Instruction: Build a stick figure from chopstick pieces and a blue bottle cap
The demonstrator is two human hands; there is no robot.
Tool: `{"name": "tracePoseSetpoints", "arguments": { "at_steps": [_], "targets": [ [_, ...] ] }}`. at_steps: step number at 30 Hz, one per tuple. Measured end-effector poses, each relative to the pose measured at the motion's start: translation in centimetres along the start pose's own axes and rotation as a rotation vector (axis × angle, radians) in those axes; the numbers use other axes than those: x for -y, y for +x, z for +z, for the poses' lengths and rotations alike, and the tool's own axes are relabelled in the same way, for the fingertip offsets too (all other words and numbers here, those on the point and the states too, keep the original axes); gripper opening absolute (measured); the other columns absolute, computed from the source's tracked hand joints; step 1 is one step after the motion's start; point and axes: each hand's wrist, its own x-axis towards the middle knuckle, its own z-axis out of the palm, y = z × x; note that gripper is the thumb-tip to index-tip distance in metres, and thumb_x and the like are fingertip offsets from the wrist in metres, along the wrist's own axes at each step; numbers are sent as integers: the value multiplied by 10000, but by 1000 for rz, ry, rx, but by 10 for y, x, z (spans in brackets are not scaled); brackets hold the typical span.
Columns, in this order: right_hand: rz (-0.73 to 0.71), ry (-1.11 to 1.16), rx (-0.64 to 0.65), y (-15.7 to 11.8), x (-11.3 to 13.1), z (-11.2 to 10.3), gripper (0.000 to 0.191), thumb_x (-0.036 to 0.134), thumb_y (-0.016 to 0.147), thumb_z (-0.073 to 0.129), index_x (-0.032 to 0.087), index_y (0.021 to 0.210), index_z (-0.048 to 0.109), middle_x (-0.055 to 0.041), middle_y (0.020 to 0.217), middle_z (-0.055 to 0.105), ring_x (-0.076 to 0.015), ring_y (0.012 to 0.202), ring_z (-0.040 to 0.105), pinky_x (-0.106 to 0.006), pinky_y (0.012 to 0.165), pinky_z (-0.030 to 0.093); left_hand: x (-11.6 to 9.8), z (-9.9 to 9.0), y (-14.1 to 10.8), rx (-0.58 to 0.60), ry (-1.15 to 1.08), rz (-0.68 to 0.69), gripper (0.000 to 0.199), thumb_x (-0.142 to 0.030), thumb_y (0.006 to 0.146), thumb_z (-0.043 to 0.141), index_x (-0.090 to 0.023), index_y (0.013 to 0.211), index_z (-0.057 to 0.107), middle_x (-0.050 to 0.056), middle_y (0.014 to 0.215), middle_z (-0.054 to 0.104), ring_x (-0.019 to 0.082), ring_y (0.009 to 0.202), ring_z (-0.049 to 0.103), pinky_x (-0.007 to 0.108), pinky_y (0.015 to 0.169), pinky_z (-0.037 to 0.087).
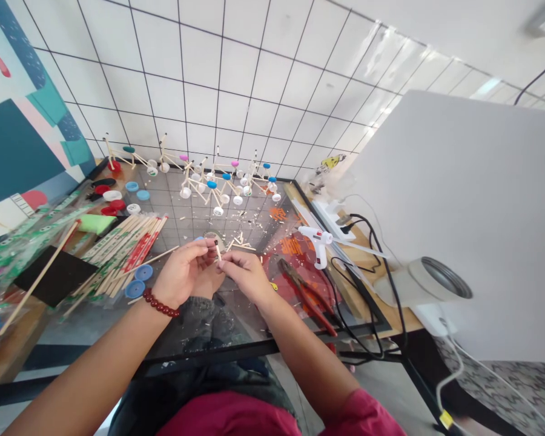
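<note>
White square tiles with dark joints cover the wall behind a glossy dark counter. Near its middle, close to the front edge, the right hand pinches the lower end of a short stick between thumb and fingers, holding it nearly upright above the surface. Beside it, the left hand is curled, its fingertips at the stick's dark tip; whether they grip it I cannot tell. A beaded bracelet circles that wrist. Just beyond the hands lie cut stick pieces and pale crumbs, and along the back stands a row of models made of sticks and round caps. Wrapped chopsticks and two blue caps lie to the left; pliers and a white glue gun lie to the right.
</note>
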Motion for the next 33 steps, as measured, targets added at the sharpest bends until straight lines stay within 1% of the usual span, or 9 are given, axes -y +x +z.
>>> {"name": "tracePoseSetpoints", "arguments": {
  "at_steps": [4,9,12,16,19,22,26,29,33],
  "targets": [
    [33,-14,-8,1,-3,0,158,349,839,719,227,742,744,7,726,711,-184,737,619,-302,732,481,1,1,-1,55,13,29,212,-232,580,908,-142,769,875,69,859,823,181,793,720,270,714,614],
    [24,-46,-21,1,-4,2,133,320,839,718,226,748,742,14,720,691,-176,716,594,-291,704,473,-1,3,-3,50,42,10,326,-296,511,1030,-149,761,880,56,815,815,165,771,705,267,728,606],
    [5,-89,-46,1,-4,3,130,319,841,710,223,761,744,15,700,671,-171,697,579,-284,680,463,-1,2,-3,27,70,2,366,-323,485,1064,-151,749,878,49,766,801,151,736,687,254,713,589],
    [-2,-120,-50,0,-3,2,143,336,859,712,223,781,752,20,687,661,-166,685,572,-279,673,460,0,0,-2,6,97,3,350,-338,517,1056,-149,751,876,50,746,800,145,725,681,239,701,577],
    [4,-119,-37,0,-3,3,170,355,870,705,225,764,737,18,695,651,-169,702,572,-280,684,461,0,1,-2,6,43,-21,300,-322,558,1028,-160,757,871,57,798,824,162,755,712,255,722,602],
    [14,-121,-41,0,-2,4,159,348,864,693,230,762,724,16,705,656,-171,713,578,-280,690,462,1,2,-2,34,-6,-30,281,-333,595,1010,-165,774,873,63,836,836,176,786,734,270,747,619],
    [12,-124,-52,-1,0,6,179,383,847,692,229,756,707,20,688,644,-166,688,560,-274,660,441,4,-4,3,32,40,-10,312,-303,572,1032,-140,789,879,66,802,829,163,759,718,246,728,596],
    [-5,-118,-54,-2,1,5,204,408,844,700,231,742,700,24,670,623,-163,669,536,-271,638,418,6,-9,6,28,34,-11,326,-283,561,1046,-133,797,878,76,814,835,176,771,727,262,749,601],
    [-48,-79,-35,-1,1,4,204,393,871,694,239,741,726,8,678,659,-181,678,565,-288,655,435,6,-7,4,72,19,11,245,-332,687,987,-171,838,882,86,857,845,233,796,760,337,761,630]
  ]
}}
